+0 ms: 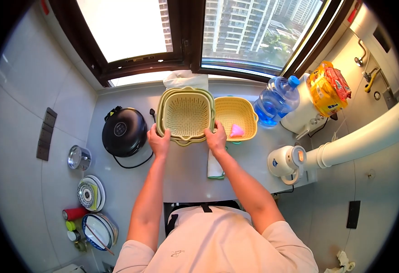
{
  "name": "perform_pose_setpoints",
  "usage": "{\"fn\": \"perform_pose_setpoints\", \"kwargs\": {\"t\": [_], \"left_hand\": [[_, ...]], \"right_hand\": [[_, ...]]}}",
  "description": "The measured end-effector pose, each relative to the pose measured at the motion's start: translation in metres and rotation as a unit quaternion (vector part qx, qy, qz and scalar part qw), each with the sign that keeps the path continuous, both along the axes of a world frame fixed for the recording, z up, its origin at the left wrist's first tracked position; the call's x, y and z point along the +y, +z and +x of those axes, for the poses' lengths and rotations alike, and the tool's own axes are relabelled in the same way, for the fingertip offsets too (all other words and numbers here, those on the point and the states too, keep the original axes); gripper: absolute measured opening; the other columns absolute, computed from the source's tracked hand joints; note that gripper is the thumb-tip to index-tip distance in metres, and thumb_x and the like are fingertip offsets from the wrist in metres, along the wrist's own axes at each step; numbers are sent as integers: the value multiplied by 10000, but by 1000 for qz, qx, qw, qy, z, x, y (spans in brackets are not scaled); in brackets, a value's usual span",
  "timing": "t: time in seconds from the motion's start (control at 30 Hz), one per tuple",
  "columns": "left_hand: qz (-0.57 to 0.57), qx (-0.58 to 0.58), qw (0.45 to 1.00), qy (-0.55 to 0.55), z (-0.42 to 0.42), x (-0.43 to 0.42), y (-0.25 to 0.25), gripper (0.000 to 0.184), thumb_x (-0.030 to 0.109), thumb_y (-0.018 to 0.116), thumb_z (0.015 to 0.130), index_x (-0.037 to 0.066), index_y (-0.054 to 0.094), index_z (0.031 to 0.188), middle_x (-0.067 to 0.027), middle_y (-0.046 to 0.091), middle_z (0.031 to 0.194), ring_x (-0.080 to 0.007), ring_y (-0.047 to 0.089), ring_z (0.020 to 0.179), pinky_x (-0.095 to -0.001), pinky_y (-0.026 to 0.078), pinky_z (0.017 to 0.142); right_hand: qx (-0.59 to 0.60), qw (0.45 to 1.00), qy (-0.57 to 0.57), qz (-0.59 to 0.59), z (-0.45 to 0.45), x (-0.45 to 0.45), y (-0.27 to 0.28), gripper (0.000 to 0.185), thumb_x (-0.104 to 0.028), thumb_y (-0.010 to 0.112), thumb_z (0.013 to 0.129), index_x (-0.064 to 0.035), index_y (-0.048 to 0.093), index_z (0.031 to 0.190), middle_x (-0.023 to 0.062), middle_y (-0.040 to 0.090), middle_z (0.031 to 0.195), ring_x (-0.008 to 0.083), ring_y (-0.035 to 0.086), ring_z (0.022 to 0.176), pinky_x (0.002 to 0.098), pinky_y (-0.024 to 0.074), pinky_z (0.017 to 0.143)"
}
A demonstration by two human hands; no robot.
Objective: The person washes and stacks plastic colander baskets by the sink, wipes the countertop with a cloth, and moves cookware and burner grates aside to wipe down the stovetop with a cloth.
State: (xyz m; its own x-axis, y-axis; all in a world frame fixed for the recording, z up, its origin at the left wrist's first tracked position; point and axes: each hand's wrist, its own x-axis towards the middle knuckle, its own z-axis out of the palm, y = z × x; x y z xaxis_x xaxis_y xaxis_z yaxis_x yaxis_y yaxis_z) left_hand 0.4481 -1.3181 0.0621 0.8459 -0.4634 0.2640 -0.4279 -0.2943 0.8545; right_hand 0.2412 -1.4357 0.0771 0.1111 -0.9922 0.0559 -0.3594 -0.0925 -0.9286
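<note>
Both my hands hold a nested stack of green and cream strainer baskets [187,113] over the counter near the window. My left hand [159,140] grips the stack's lower left edge, fingers closed on the rim. At the lower right edge, my right hand [216,137] is closed on the rim too. Just right of the stack sits a yellow basket [236,109] with a pink object [236,131] inside it. A white cloth with a green edge [215,164] lies below, close to my right forearm.
A black round appliance [124,132] with a cord stands at left. Stacked plates [91,193] and bowls [98,231] are at lower left. To the right are a blue water bottle [276,101], a white kettle [286,161] and a large pale duct [363,134].
</note>
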Motion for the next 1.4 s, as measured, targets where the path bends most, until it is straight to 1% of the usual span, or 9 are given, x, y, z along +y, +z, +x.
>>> {"fn": "perform_pose_setpoints", "kwargs": {"t": [0.2, 0.53, 0.7, 0.77, 0.83, 0.97, 1.07, 1.2, 1.4], "left_hand": [[-60, 49, 990, -116, -74, -54, 25, 577, 276, 895, 842, -6, 657, 1286, -89, 647, 1060, -192, 672, 950, -344, 576, 857], [73, 86, 969, -219, -165, -101, -16, 589, 395, 887, 848, -17, 678, 1214, -99, 683, 1017, -201, 651, 872, -370, 559, 802], [102, 95, 970, -201, -169, -100, -54, 636, 347, 830, 886, -11, 605, 1361, -164, 675, 1227, -289, 655, 1123, -409, 535, 993], [121, 123, 976, -135, -174, -97, -47, 612, 338, 824, 874, 9, 608, 1342, -183, 663, 1256, -351, 576, 1269, -457, 476, 1091], [142, 168, 966, -133, -174, -100, -50, 554, 290, 811, 889, 16, 616, 1329, -169, 685, 1239, -336, 606, 1253, -447, 488, 1078], [66, 319, 921, -215, -169, -105, -64, 419, 177, 761, 928, 28, 632, 1298, -149, 733, 1204, -288, 682, 1168, -410, 526, 1015], [27, 253, 946, -198, -159, -120, -84, 301, 52, 678, 988, 12, 618, 1280, -58, 716, 1063, -118, 630, 825, -299, 540, 701], [20, 263, 945, -196, -137, -144, -80, 311, 31, 666, 993, 17, 618, 1300, -39, 700, 1024, -103, 611, 789, -289, 518, 683], [57, 282, 936, -200, -108, -184, -76, 350, 62, 681, 987, 27, 624, 1331, -75, 711, 1175, -171, 671, 983, -324, 563, 834]], "right_hand": [[-39, 995, -91, -11, -74, -62, 19, 488, -217, 766, 798, -55, 698, 1254, 181, 747, 1144, 358, 707, 1074, 425, 543, 951], [75, 989, -127, 19, -180, -118, -13, 518, -258, 737, 843, -123, 702, 1341, 148, 762, 1226, 327, 726, 1106, 417, 547, 954], [113, 991, -57, 45, -198, -129, -61, 551, -394, 780, 875, -101, 696, 1334, 141, 770, 1198, 341, 724, 1097, 437, 543, 975], [158, 977, -143, 1, -195, -121, -71, 574, -461, 772, 892, -91, 692, 1323, 137, 776, 1163, 358, 722, 1088, 452, 541, 977], [191, 958, -215, 4, -186, -110, -70, 571, -513, 729, 934, -83, 688, 1307, 157, 773, 1140, 393, 710, 1095, 483, 532, 976], [164, 968, -150, 119, -173, -95, -44, 568, -487, 689, 996, -61, 664, 1370, 169, 753, 1196, 343, 709, 1097, 431, 525, 986], [67, 976, -174, 114, -162, -110, -58, 534, -443, 725, 987, -72, 672, 1368, 144, 761, 1179, 280, 715, 1078, 398, 532, 971], [91, 980, -143, 108, -149, -137, -67, 534, -421, 760, 969, -75, 680, 1367, 124, 764, 1151, 240, 712, 1040, 378, 539, 947], [85, 986, -126, 68, -126, -179, -78, 469, -404, 764, 966, -76, 724, 1299, 96, 768, 1009, 217, 696, 910, 376, 539, 868]]}}
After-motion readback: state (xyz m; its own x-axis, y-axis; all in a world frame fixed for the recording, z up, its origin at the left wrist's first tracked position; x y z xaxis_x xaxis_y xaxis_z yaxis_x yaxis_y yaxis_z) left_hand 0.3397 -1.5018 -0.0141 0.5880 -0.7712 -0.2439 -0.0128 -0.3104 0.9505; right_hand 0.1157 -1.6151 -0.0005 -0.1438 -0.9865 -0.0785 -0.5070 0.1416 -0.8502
